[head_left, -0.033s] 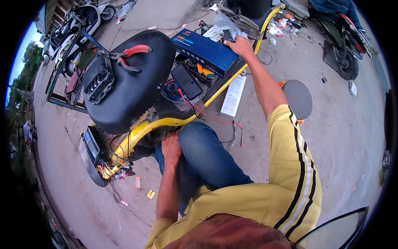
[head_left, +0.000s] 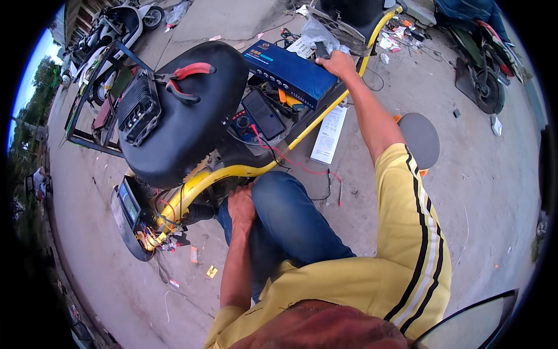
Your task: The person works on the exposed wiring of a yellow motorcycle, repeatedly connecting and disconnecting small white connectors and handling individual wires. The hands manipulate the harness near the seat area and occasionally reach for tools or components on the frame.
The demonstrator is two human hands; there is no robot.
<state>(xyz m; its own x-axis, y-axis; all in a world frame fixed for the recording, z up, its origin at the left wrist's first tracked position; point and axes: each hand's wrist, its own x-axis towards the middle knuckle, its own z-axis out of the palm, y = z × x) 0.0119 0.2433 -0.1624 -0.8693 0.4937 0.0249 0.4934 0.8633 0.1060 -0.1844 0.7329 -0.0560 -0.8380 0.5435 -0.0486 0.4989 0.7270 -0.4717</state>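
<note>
My right hand (head_left: 340, 64) reaches to the far end of the blue box (head_left: 290, 71), its fingers curled round a short black object (head_left: 321, 50) whose kind I cannot make out. A crumpled clear plastic bag (head_left: 322, 34) lies just beyond it. My left hand (head_left: 240, 206) rests beside my bent knee, under the yellow frame (head_left: 232, 172) of an electric scooter; its fingertips are hidden. Between the seat (head_left: 186, 110) and the blue box lie a multimeter (head_left: 242, 123) and a dark, phone-like slab (head_left: 263, 113). The meter's red probe lead (head_left: 302, 169) trails to the ground.
Red-handled pliers (head_left: 189, 72) and a finned black controller (head_left: 139, 109) sit on the seat. A white box (head_left: 329, 134) stands by the frame. Wires (head_left: 165, 218) hang from the scooter's left end. A round grey stool (head_left: 419, 139) is at right; parked scooters (head_left: 482, 70) stand farther off.
</note>
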